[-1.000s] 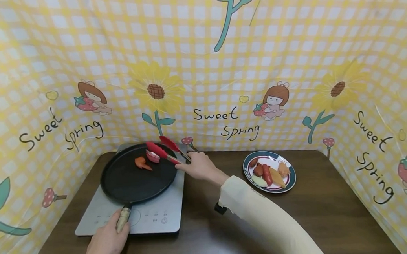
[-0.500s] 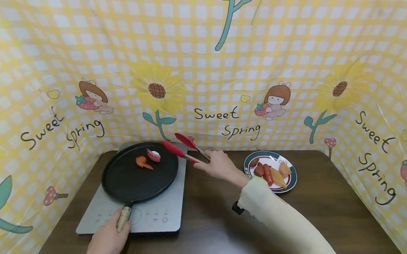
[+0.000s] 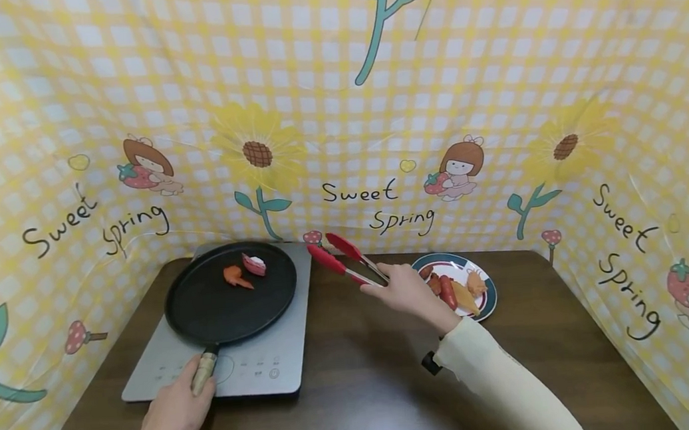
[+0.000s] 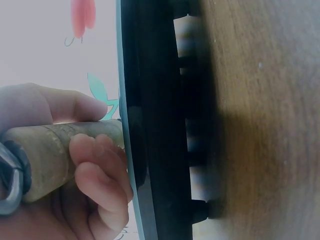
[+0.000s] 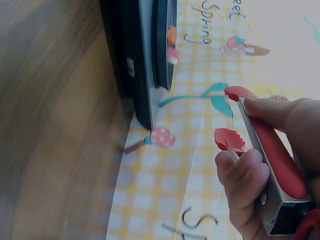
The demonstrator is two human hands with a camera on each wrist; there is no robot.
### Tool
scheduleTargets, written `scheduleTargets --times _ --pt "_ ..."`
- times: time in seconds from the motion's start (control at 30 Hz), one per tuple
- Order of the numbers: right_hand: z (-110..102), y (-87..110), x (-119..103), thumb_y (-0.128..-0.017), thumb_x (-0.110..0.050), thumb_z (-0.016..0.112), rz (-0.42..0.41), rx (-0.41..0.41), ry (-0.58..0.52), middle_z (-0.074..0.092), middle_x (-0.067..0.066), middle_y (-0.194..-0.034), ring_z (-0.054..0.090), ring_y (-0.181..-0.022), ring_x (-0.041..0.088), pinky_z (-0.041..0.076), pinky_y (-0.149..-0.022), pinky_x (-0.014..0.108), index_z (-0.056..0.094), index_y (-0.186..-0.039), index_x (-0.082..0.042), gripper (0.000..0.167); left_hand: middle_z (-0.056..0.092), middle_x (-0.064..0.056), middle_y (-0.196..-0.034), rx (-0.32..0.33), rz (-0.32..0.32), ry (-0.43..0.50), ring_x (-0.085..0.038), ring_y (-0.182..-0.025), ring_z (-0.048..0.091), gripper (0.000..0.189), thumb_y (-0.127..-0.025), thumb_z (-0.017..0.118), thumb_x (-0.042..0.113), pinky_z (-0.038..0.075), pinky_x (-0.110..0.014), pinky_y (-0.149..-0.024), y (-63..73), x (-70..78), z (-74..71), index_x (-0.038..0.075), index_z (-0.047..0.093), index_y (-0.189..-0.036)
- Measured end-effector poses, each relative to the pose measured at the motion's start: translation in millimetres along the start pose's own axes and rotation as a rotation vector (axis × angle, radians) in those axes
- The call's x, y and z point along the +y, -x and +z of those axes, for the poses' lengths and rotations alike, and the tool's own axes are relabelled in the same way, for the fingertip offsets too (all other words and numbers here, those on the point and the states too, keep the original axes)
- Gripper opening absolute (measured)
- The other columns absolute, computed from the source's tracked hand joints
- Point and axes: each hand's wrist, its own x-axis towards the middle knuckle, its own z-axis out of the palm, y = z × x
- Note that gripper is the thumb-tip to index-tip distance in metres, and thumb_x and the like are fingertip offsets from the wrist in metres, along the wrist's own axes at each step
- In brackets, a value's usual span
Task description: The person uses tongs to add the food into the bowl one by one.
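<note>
My left hand [image 3: 177, 408] grips the handle [image 3: 204, 371] of a flat black pan [image 3: 219, 317]; the left wrist view shows fingers curled round that handle [image 4: 50, 150]. Inside the pan lie an orange-brown chicken wing [image 3: 235, 276] and a pink-and-white piece of food [image 3: 254, 264]. Between the pan and the plate, my right hand [image 3: 406, 292] holds red-tipped tongs [image 3: 348, 263] above the table. The tong tips stand apart with nothing between them, and the right wrist view shows thumb and fingers round the tongs [image 5: 275, 160].
The pan rests on a silver induction cooker [image 3: 260, 377]. On the right, a blue-rimmed plate [image 3: 490, 298] bears a sausage [image 3: 448, 292] and several other foods, partly behind my right hand. Patterned yellow cloth [image 3: 339, 142] surrounds the back and sides of the brown table [image 3: 357, 400].
My right hand has moved the tongs rightward, away from the pan and toward the plate. The pink-and-white piece, first at the tong tips, now lies free in the pan. My left hand keeps its grip.
</note>
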Motion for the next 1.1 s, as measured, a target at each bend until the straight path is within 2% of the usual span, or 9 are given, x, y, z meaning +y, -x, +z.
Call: scheduleTargets --times 0.13,0.3,0.47,0.53,0.7,0.8,0.9,0.97,1.1 --pt "-7.2 12.6 14.9 -0.083 -0.049 0.067 0.026 0.011 0.01 0.05 -0.002 -0.058 0.047 -0.051 0.014 0.036 -0.047 0.028 0.062 -0.089 -0.014 0.036 0.044 -0.04 -0.126 0.002 0.001 -0.002 -0.05 -0.1 0.054 0.073 -0.095 0.041 0.048 0.044 -0.053 -0.072 -0.1 0.2 -0.3 -0.006 0.026 -0.143" --pt "-11.3 28.1 37.3 -0.083 -0.054 0.065 0.07 0.01 0.063 0.049 -0.003 -0.058 0.048 -0.052 0.014 0.035 -0.048 0.029 0.063 -0.09 -0.016 0.039 0.045 -0.04 -0.125 0.005 0.007 -0.001 -0.05 -0.099 0.055 0.073 -0.095 0.041 0.048 0.044 -0.054 -0.072 0.6 0.7 0.4 -0.005 0.027 -0.143" --pt "-13.5 41.3 55.4 -0.083 -0.056 0.063 0.075 0.039 0.181 0.046 -0.004 -0.054 0.047 -0.05 0.014 0.035 -0.047 0.03 0.06 -0.08 -0.019 0.038 0.045 -0.041 -0.125 0.003 -0.015 -0.005 -0.047 -0.097 0.056 0.074 -0.095 0.041 0.049 0.044 -0.053 -0.072 -0.5 -0.5 0.8 -0.005 0.027 -0.143" --pt "-15.1 45.6 60.5 -0.083 -0.053 0.064 0.074 0.049 0.167 0.048 -0.004 -0.057 0.048 -0.054 0.014 0.036 -0.05 0.03 0.061 -0.08 -0.016 0.037 0.044 -0.04 -0.125 0.0 -0.021 -0.001 -0.045 -0.096 0.057 0.074 -0.095 0.041 0.05 0.044 -0.052 -0.071 -1.0 -0.7 0.6 -0.005 0.027 -0.143" --pt "-21.0 56.0 71.8 -0.084 -0.046 0.067 0.105 0.04 0.098 0.054 -0.002 -0.066 0.049 -0.059 0.015 0.037 -0.055 0.031 0.066 -0.096 -0.01 0.037 0.043 -0.04 -0.127 -0.019 -0.021 0.019 -0.039 -0.091 0.059 0.075 -0.095 0.041 0.05 0.045 -0.051 -0.07 -0.4 -1.1 1.1 -0.005 0.025 -0.144" --pt "-25.2 63.9 78.8 -0.084 -0.044 0.068 0.127 0.043 0.112 0.059 0.0 -0.072 0.05 -0.061 0.015 0.038 -0.057 0.032 0.066 -0.103 -0.008 0.041 0.042 -0.04 -0.128 -0.024 -0.022 0.024 -0.034 -0.087 0.057 0.076 -0.095 0.041 0.049 0.044 -0.05 -0.07 0.1 -1.2 2.1 -0.005 0.024 -0.144" --pt "-30.0 72.3 85.9 -0.085 -0.045 0.067 0.144 0.045 0.129 0.063 0.008 -0.082 0.053 -0.066 0.019 0.042 -0.061 0.036 0.062 -0.118 -0.003 0.053 0.042 -0.04 -0.129 -0.018 -0.017 0.017 -0.039 -0.092 0.058 0.075 -0.095 0.041 0.048 0.044 -0.051 -0.071 0.3 -1.1 2.7 -0.006 0.025 -0.144" --pt "-32.8 77.7 90.8 -0.085 -0.048 0.065 0.154 0.047 0.141 0.065 0.015 -0.095 0.056 -0.074 0.023 0.044 -0.067 0.04 0.054 -0.131 -0.002 0.066 0.042 -0.039 -0.128 -0.015 -0.018 0.011 -0.044 -0.096 0.057 0.075 -0.095 0.041 0.049 0.044 -0.052 -0.072 0.3 -0.7 2.4 -0.005 0.025 -0.144" --pt "-36.6 86.6 98.4 -0.086 -0.049 0.064 0.18 0.034 0.171 0.063 0.022 -0.098 0.059 -0.08 0.03 0.045 -0.067 0.045 0.045 -0.141 -0.007 0.072 0.043 -0.039 -0.128 -0.004 -0.005 0.006 -0.051 -0.103 0.053 0.075 -0.095 0.04 0.049 0.044 -0.054 -0.074 0.3 -1.2 0.8 -0.006 0.025 -0.144"
